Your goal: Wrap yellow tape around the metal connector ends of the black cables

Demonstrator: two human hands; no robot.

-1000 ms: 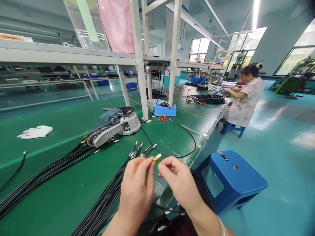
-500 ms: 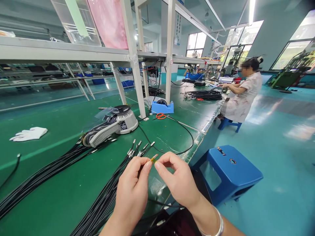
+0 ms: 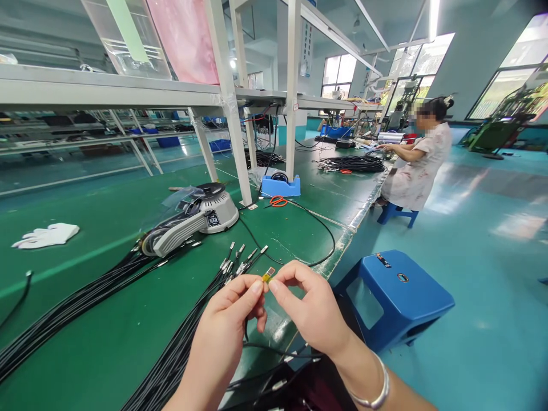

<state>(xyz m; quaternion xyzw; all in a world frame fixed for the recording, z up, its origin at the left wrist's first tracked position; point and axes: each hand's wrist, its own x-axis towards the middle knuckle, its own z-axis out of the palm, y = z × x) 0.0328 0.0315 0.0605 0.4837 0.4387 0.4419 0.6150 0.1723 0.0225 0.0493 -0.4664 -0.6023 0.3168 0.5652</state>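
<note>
Left hand (image 3: 229,328) pinches the cable (image 3: 245,335) end; right hand (image 3: 310,311) pinches yellow tape (image 3: 266,278) at its tip. Tape is likely best kept taut and square.

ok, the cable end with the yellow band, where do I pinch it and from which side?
Pinch the cable end just below the yellow band, from both sides, as the left hand and right hand do now. Its tip points up and away from the person, so coming from below likely keeps the tip free. It is thin: use fingertips.
</note>
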